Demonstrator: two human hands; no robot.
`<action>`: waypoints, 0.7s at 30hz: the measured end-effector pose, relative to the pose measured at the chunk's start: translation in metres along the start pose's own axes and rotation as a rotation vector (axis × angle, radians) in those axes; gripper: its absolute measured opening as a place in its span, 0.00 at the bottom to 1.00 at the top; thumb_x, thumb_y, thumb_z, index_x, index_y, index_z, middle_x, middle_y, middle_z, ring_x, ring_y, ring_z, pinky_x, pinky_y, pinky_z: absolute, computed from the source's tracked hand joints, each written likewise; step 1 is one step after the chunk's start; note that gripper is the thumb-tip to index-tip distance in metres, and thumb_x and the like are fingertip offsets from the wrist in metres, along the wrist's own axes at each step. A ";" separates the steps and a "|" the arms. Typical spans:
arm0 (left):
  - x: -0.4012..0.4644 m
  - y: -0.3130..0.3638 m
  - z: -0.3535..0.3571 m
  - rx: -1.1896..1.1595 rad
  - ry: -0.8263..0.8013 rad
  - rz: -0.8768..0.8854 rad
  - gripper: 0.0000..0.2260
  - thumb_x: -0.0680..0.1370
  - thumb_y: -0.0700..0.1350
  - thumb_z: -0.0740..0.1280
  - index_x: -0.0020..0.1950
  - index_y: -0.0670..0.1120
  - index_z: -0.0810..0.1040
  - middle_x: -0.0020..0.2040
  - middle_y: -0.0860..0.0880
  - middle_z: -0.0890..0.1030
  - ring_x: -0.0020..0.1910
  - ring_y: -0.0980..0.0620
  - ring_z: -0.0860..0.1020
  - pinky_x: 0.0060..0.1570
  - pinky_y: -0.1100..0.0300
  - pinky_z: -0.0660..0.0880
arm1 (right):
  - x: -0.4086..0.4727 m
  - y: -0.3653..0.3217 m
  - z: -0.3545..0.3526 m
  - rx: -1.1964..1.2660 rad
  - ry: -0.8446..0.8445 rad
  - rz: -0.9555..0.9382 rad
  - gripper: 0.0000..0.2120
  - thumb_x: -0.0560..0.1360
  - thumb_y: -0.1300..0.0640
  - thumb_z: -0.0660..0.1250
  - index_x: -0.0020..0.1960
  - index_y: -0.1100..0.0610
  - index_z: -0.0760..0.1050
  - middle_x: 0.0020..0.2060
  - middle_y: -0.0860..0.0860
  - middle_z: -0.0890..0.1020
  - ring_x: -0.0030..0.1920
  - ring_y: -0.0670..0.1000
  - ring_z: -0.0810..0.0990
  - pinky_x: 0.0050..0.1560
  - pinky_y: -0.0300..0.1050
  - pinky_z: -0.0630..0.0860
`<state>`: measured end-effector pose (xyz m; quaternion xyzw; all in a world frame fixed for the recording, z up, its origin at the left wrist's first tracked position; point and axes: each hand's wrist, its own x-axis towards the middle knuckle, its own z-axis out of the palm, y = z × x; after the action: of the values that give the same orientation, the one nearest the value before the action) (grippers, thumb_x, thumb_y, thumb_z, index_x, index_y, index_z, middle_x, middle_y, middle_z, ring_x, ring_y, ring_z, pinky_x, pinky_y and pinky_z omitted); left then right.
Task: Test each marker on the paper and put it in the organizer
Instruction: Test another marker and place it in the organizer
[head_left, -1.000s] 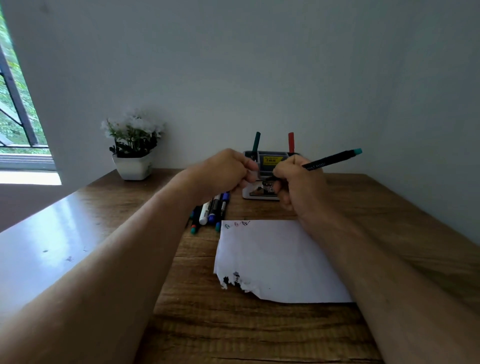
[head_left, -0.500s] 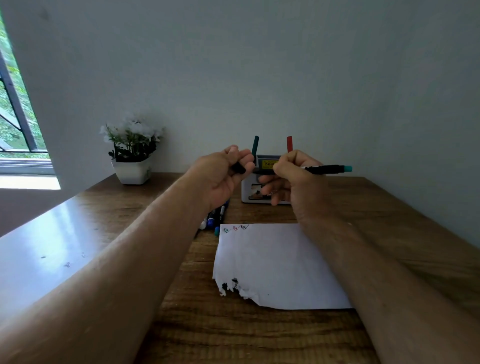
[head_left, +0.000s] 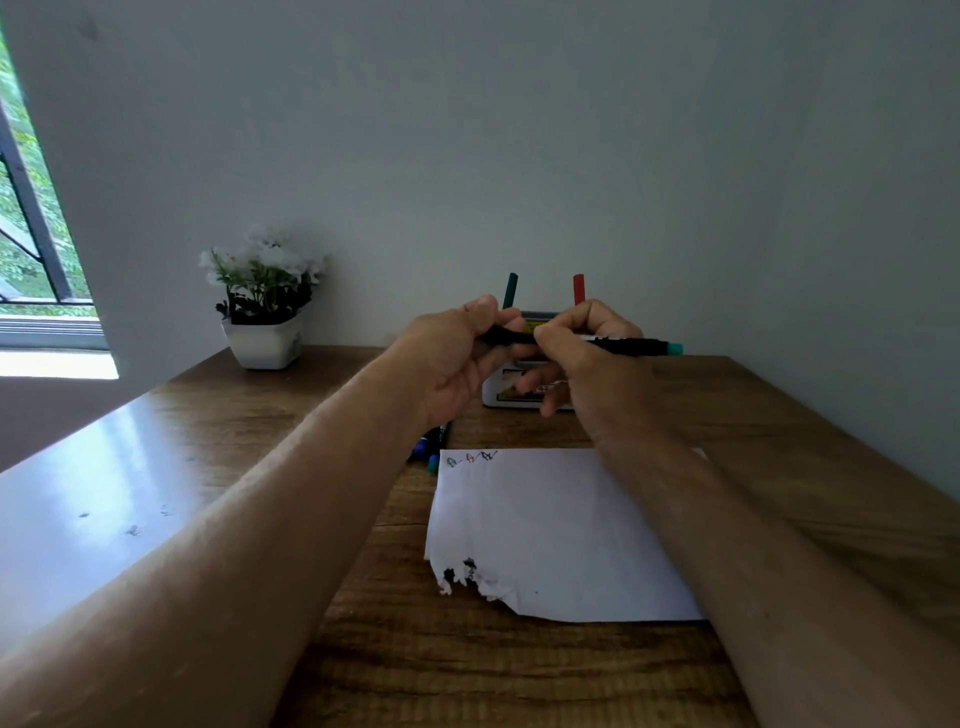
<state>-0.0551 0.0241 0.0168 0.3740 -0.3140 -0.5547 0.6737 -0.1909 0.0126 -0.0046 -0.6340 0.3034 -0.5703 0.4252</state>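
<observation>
I hold a black marker with a teal end (head_left: 631, 345) level in front of the organizer. My right hand (head_left: 587, 364) grips its barrel, and my left hand (head_left: 457, 353) pinches its left end, where the cap sits. The white organizer (head_left: 493, 389) stands behind my hands, mostly hidden, with a green marker (head_left: 510, 291) and a red marker (head_left: 578, 289) upright in it. The white paper (head_left: 561, 530) lies below, with three small scribbles at its top left. Loose markers (head_left: 434, 447) peek out under my left wrist.
A white pot with white flowers (head_left: 265, 306) stands at the back left of the wooden table (head_left: 779, 441). The wall is close behind the organizer. A window is at the far left. The paper's lower left corner is torn and ink-stained.
The marker has tipped from slanting up to the right down to level. Both hands stayed together in front of the organizer, and the view has tilted slightly.
</observation>
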 end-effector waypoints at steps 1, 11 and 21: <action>-0.001 -0.001 0.000 0.008 -0.004 0.003 0.08 0.82 0.40 0.63 0.55 0.35 0.76 0.42 0.41 0.83 0.39 0.49 0.84 0.41 0.57 0.83 | 0.000 -0.001 0.000 -0.018 0.008 -0.005 0.04 0.78 0.60 0.66 0.44 0.58 0.74 0.42 0.57 0.86 0.32 0.55 0.83 0.25 0.43 0.75; -0.001 0.001 -0.004 0.016 0.091 0.037 0.07 0.79 0.38 0.67 0.46 0.34 0.76 0.39 0.40 0.84 0.40 0.48 0.84 0.43 0.56 0.83 | -0.001 -0.001 0.000 -0.134 0.027 -0.087 0.06 0.74 0.61 0.72 0.45 0.50 0.82 0.38 0.49 0.84 0.28 0.42 0.79 0.24 0.34 0.72; 0.000 -0.003 0.001 0.060 0.121 0.088 0.07 0.77 0.39 0.70 0.46 0.35 0.79 0.43 0.40 0.84 0.41 0.48 0.84 0.43 0.60 0.83 | -0.003 0.006 -0.002 -0.091 -0.026 -0.193 0.09 0.73 0.57 0.60 0.48 0.53 0.77 0.39 0.55 0.84 0.29 0.53 0.81 0.24 0.42 0.72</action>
<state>-0.0573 0.0239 0.0146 0.4125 -0.3053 -0.4914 0.7037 -0.1932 0.0123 -0.0112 -0.6864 0.2611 -0.5859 0.3427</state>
